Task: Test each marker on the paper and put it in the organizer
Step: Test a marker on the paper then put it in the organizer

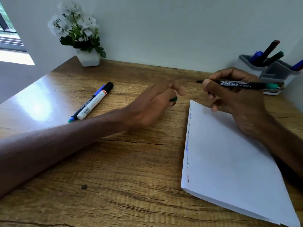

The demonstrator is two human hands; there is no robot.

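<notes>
**Wood-grain tabletop: bare-tipped marker held over the paper's far corner**

Wood-grain tabletop [131,161] against a pale wall carries everything.

The right hand [237,104] pinches a black marker with a green end [237,83] between thumb and curled fingers. The marker lies nearly level, its uncapped dark tip pointing left and its green end pointing right. The tip is in the air, above the bare wood just beyond the far corner of the sheet, not touching it. The heel of this hand and the forearm lie over a stack of white paper [229,169].

The left hand [152,105] is just beside the right one, its fingers curled around a small green cap [174,99], of which only one end shows. Its forearm stretches across the wood.

Short wavy test scribbles [187,149] in red, dark, blue and faint green run in a line down the left edge of the top sheet.

Well to the left, a dark marker with a blue and teal end [74,116] and a white-barrelled marker with a black cap [95,101] lie side by side, touching.

At the far right, against the wall, stands a grey-and-white plastic organizer [275,72], with several capped markers [270,49] leaning in its compartments. A white pot of pale flowers [88,58] sits at the far left corner.
</notes>
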